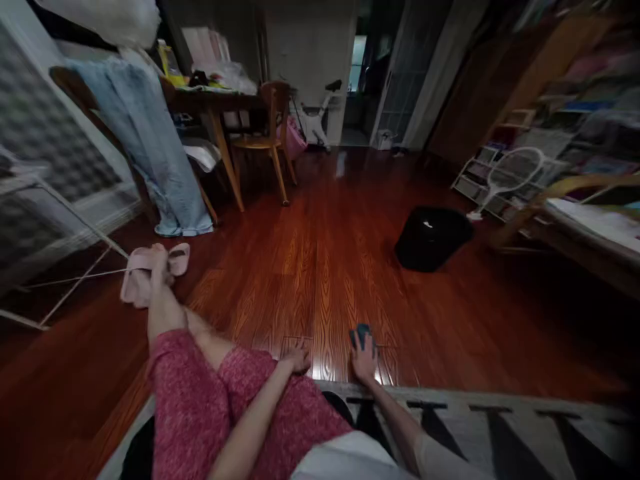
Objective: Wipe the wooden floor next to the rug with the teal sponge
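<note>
Right hand (365,360) on one roundish blue-grey object (363,329), can't tell if clamped; left hand (299,359) spread beside textured pink fabric (300,403).

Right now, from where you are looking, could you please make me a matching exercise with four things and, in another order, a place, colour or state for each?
Column one:
1. Right hand
2. Left hand
3. Jeans
4. Container

Column two:
A. Black, standing on the wooden floor
B. Touching a small dark object
C. Pale blue, hanging over a chair
D. Nearest the reddish garment

Pairs: 1-B, 2-D, 3-C, 4-A.
</note>
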`<state>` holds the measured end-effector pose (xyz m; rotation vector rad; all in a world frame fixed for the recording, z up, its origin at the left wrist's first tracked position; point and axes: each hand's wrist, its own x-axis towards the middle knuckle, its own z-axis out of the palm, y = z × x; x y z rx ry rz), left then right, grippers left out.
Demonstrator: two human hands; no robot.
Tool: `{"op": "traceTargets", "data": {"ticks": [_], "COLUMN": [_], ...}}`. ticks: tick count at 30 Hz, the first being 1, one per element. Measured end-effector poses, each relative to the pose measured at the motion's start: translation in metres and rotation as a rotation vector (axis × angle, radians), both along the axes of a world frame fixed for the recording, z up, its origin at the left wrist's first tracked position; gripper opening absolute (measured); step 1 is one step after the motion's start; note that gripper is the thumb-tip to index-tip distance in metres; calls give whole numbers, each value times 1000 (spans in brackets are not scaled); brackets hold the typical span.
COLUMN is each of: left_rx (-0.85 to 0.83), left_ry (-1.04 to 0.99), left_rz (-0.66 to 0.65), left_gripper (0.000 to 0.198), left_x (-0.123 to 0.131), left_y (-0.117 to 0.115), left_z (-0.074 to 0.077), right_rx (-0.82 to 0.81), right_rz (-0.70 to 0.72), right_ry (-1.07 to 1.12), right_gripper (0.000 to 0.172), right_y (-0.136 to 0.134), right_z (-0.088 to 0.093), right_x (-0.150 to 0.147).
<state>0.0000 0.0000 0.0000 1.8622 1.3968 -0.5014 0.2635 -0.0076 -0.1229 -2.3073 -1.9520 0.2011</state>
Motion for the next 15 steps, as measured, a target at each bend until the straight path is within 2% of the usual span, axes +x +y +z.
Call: {"op": "traceTargets", "data": {"ticks": [3, 5, 7, 9, 11, 15], "left_rx": [17, 28, 36, 36, 30, 22], "left_ry": [6, 9, 10, 7, 0, -13], "left_rz": [8, 13, 18, 23, 27, 34], "left_gripper": [70, 67, 66, 66, 67, 67], "left_x": [1, 1, 0, 0, 0, -1], "left_y": [0, 0, 0, 0, 1, 1], "left_z": [1, 0, -1, -2, -4, -6], "right_rx": [8, 8, 11, 28, 57, 114], "right_rz": [336, 500, 617, 664, 586, 149], "right_ry": [72, 115, 149, 162, 145, 84], "right_gripper": [56, 55, 53, 52, 51, 54], "right_y": [5, 9, 14, 17, 17, 4], "right_z": [3, 6, 9, 10, 8, -2], "right_x": [-54, -69, -61, -34, 7, 95]}}
